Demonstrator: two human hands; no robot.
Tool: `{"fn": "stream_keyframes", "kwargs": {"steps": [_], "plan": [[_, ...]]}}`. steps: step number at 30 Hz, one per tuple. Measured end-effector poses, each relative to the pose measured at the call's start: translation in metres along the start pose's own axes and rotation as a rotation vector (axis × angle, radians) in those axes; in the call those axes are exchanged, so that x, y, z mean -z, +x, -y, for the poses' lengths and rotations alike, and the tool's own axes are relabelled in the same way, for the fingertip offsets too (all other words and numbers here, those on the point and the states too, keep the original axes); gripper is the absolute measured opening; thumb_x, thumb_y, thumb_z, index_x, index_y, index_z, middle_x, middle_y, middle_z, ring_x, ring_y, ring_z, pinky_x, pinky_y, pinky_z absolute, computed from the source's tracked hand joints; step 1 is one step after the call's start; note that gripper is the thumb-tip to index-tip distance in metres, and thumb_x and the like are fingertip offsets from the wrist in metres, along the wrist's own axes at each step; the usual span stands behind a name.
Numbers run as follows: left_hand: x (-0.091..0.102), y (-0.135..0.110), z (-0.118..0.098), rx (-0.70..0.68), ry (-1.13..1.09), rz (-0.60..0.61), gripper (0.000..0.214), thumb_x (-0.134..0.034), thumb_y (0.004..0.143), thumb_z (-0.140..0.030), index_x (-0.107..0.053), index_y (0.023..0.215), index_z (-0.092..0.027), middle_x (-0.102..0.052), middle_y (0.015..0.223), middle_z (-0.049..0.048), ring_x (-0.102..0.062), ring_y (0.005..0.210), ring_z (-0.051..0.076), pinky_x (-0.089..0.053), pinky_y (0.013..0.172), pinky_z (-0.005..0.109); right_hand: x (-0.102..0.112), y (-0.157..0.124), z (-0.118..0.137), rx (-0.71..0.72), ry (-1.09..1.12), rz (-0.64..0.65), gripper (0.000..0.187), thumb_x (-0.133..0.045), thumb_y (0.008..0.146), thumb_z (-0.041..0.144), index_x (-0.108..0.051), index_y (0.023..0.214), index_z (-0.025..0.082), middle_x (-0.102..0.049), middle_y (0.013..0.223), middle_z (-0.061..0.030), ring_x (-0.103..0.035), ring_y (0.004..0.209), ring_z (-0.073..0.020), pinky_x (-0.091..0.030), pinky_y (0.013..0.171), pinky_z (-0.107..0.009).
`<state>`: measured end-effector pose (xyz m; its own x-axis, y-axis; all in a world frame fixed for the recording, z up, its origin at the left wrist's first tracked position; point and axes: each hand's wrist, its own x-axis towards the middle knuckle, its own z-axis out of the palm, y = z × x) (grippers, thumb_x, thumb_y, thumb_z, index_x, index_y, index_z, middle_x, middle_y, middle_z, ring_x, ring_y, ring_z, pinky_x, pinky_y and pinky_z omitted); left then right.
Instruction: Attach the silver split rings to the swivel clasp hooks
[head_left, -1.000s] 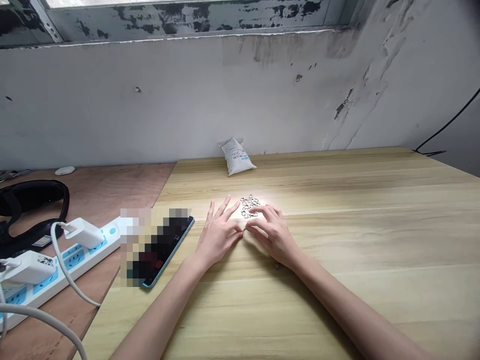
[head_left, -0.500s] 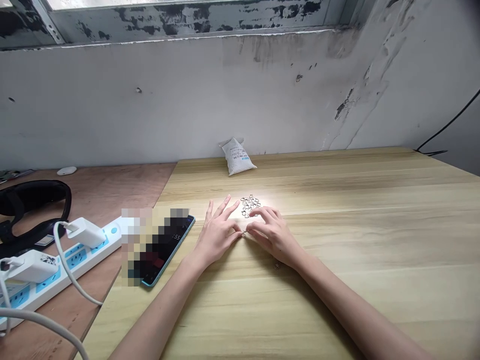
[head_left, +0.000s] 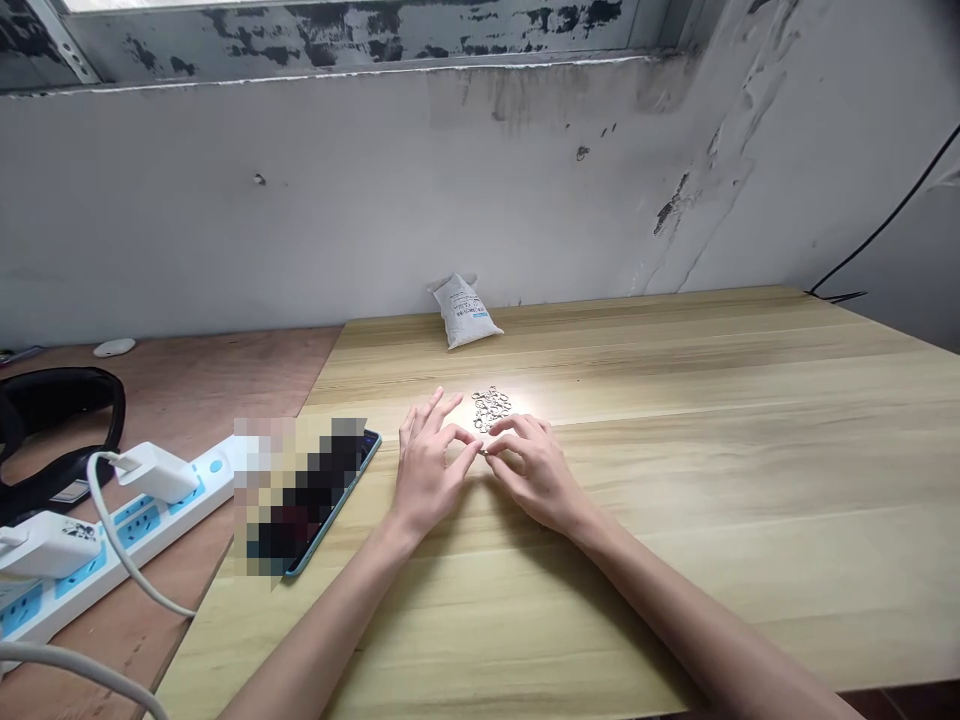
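My left hand [head_left: 431,465] pinches a tiny metal piece [head_left: 484,452] between thumb and index finger, its other fingers raised and spread. From the other side, my right hand [head_left: 536,470] is closed on the same piece with its thumb and index fingertips. The piece is too small to make out; it looks like a ring or clasp. Just beyond my fingertips lies a loose pile of small silvery metal rings or clasps [head_left: 492,408] on the wooden table [head_left: 712,450].
A white printed packet [head_left: 466,312] leans near the wall. Left of my hands lies a phone [head_left: 330,510], partly blurred out. A white power strip [head_left: 142,535] with plugged-in chargers and a black headset-like strap [head_left: 60,390] sit on the brown surface further left.
My fingertips, with the tiny metal piece, have lifted slightly and the view has shifted a little. A small ring near my right wrist earlier is now out of sight.
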<state>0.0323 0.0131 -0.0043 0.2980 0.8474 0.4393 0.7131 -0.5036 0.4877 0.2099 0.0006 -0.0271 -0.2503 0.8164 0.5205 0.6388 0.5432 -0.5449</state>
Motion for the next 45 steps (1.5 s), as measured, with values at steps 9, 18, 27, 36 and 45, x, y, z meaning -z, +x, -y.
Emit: {"fn": "stream_keyframes", "kwargs": {"steps": [9, 18, 27, 36, 45], "plan": [[0.020, 0.010, 0.013, 0.049, -0.359, 0.229, 0.012, -0.066, 0.087, -0.035, -0.076, 0.088, -0.029, -0.052, 0.145, 0.0005, -0.032, 0.144, 0.026, -0.028, 0.117, 0.053, 0.010, 0.003, -0.007, -0.152, 0.294, 0.008, 0.008, -0.062, 0.089, 0.024, -0.067, 0.083, 0.022, -0.062, 0.101, -0.0066, -0.058, 0.104, -0.0235, -0.042, 0.096, -0.047], [0.022, 0.013, 0.018, 0.140, -0.457, 0.329, 0.017, -0.077, 0.076, -0.036, -0.075, 0.090, -0.027, -0.053, 0.144, 0.0034, -0.041, 0.139, 0.026, -0.029, 0.118, 0.050, 0.016, 0.002, -0.003, -0.013, 0.242, 0.062, 0.008, -0.064, 0.090, 0.025, -0.071, 0.089, 0.026, -0.060, 0.115, -0.0078, -0.054, 0.117, -0.0251, -0.040, 0.104, -0.050], [0.023, 0.014, 0.022, 0.150, -0.483, 0.419, 0.011, -0.075, 0.078, -0.036, -0.075, 0.077, -0.025, -0.057, 0.140, 0.0046, -0.040, 0.140, 0.030, -0.030, 0.117, 0.056, 0.017, 0.003, -0.006, 0.094, 0.116, 0.029, 0.010, -0.062, 0.091, 0.026, -0.072, 0.089, 0.027, -0.052, 0.141, -0.0082, -0.034, 0.141, -0.0295, -0.031, 0.112, -0.057], [0.017, 0.008, 0.014, -0.419, 0.272, 0.035, 0.016, -0.062, 0.089, -0.018, -0.071, 0.077, -0.022, -0.056, 0.141, 0.0033, -0.039, 0.141, 0.028, -0.012, 0.120, 0.063, 0.012, 0.002, -0.007, -0.064, 0.221, 0.070, 0.009, -0.063, 0.088, 0.025, -0.065, 0.080, 0.023, -0.058, 0.135, -0.0088, -0.032, 0.142, -0.0286, -0.026, 0.113, -0.059], [0.021, 0.012, 0.022, -0.376, 0.274, 0.028, 0.011, -0.061, 0.090, -0.027, -0.070, 0.084, -0.023, -0.054, 0.143, 0.0057, -0.040, 0.140, 0.028, -0.020, 0.119, 0.056, 0.016, 0.007, -0.025, -0.164, 0.301, 0.067, 0.012, -0.065, 0.087, 0.034, -0.070, 0.081, 0.024, -0.065, 0.123, -0.0083, -0.045, 0.132, -0.0276, -0.035, 0.109, -0.053]]}}
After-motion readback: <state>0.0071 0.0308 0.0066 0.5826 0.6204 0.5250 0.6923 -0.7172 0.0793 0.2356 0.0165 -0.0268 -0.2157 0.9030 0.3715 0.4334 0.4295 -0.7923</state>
